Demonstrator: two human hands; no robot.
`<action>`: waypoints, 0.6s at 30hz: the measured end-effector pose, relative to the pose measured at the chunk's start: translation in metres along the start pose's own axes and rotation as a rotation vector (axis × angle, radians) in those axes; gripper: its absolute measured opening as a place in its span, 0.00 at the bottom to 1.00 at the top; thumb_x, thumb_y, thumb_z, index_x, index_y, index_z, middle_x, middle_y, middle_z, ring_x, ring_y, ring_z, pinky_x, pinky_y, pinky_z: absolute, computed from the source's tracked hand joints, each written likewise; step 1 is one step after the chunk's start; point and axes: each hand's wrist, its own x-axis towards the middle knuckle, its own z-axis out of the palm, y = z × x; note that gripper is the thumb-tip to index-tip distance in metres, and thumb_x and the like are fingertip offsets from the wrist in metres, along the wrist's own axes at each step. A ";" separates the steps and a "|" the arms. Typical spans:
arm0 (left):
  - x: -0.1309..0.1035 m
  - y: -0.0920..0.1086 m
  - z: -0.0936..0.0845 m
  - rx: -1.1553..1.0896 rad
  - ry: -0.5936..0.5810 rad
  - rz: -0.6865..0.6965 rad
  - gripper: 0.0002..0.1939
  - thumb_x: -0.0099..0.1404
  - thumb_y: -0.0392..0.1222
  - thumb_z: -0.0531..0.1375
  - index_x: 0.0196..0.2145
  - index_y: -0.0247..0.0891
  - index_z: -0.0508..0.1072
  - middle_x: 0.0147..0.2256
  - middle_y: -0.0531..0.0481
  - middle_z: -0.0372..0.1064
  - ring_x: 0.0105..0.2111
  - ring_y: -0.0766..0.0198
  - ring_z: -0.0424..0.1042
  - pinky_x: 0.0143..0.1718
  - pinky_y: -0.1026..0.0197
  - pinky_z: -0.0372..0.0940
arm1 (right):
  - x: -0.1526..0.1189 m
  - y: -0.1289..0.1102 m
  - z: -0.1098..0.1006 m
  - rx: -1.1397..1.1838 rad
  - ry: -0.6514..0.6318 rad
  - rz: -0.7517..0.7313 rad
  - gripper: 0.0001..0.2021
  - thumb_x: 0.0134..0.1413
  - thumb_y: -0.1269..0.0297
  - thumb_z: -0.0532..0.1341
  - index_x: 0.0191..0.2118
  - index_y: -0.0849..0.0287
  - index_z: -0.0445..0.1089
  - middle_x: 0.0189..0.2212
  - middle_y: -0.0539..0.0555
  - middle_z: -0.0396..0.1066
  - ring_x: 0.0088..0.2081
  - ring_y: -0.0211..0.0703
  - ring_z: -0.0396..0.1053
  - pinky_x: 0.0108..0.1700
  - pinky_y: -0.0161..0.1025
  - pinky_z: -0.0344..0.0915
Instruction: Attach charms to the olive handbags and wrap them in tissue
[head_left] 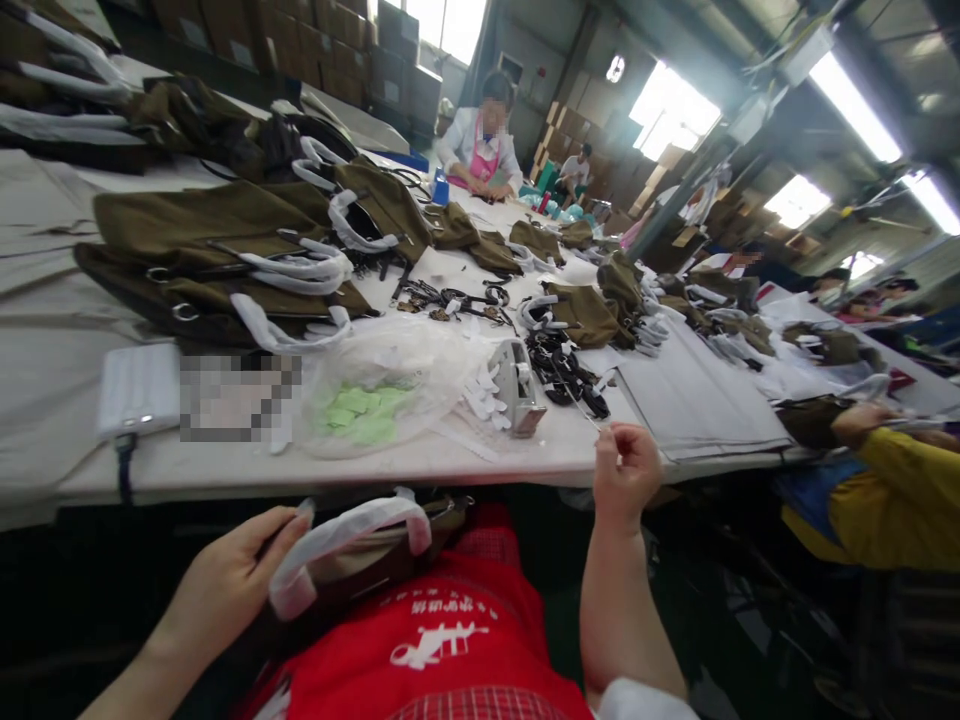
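Note:
On my lap rests a brown handbag (360,580), with its handle (352,525) wrapped in white protective material. My left hand (244,560) is closed at the bag's left side, thumb and fingers pinched together by the wrapped handle. Over the table's front edge, my right hand (626,475) is raised and closed in a pinch on the end of a thin cord (585,412). That cord runs back toward a pile of black straps with metal fittings (566,375). Just left of the pile stands a grey tape dispenser (516,385).
Olive-brown handbags (217,225) with wrapped handles cover much of the white table (540,460). A clear plastic bag holds green slips (367,410). A white power bank-like box (140,388) lies left. One co-worker (480,150) sits opposite; a yellow sleeve (911,490) is at right.

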 end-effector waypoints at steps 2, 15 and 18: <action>-0.004 0.002 0.001 0.026 0.104 0.171 0.17 0.65 0.53 0.52 0.33 0.42 0.77 0.45 0.45 0.75 0.42 0.57 0.75 0.45 0.60 0.69 | 0.000 -0.031 0.016 0.174 -0.178 -0.037 0.09 0.56 0.64 0.59 0.26 0.57 0.64 0.28 0.52 0.68 0.30 0.40 0.66 0.33 0.37 0.63; -0.024 0.008 -0.002 0.243 0.229 0.379 0.12 0.70 0.40 0.51 0.36 0.40 0.75 0.56 0.44 0.68 0.59 0.55 0.63 0.63 0.45 0.54 | -0.053 -0.105 0.120 0.644 -0.997 0.000 0.11 0.58 0.63 0.59 0.25 0.57 0.65 0.25 0.50 0.67 0.28 0.38 0.65 0.33 0.35 0.63; -0.024 0.009 -0.002 0.152 0.154 0.315 0.13 0.71 0.41 0.50 0.37 0.40 0.74 0.41 0.47 0.76 0.43 0.60 0.73 0.53 0.54 0.65 | -0.049 -0.102 0.127 0.520 -0.973 -0.033 0.07 0.58 0.62 0.60 0.30 0.58 0.68 0.27 0.50 0.68 0.27 0.39 0.65 0.33 0.36 0.65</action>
